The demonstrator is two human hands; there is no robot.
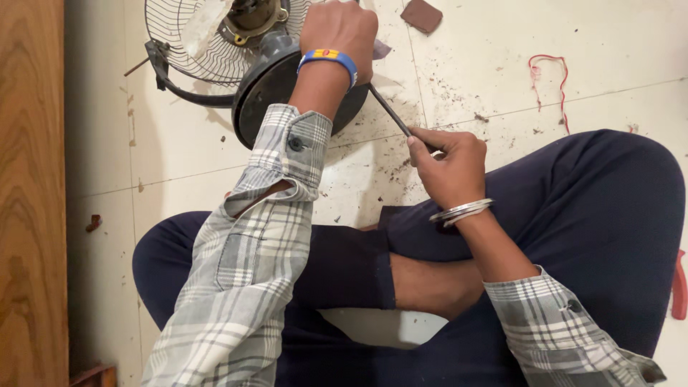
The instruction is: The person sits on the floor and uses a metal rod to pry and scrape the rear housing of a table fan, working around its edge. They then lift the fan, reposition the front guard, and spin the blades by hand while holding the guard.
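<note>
Person seated cross-legged on tiled floor [502, 64]. Left hand [340, 32] closed over dark fan motor housing [269, 89] beside wire grille [193, 43]. Right hand [448, 165] fisted around thin metal tool [390, 111], tip hidden behind left hand.

At the top of the frame the left hand [340, 32] grips the dark fan motor housing [269, 89] beside its wire grille [193, 43] — the right hand [448, 168], centre-right, holds a thin dark tool [390, 111] angled toward the housing.
</note>
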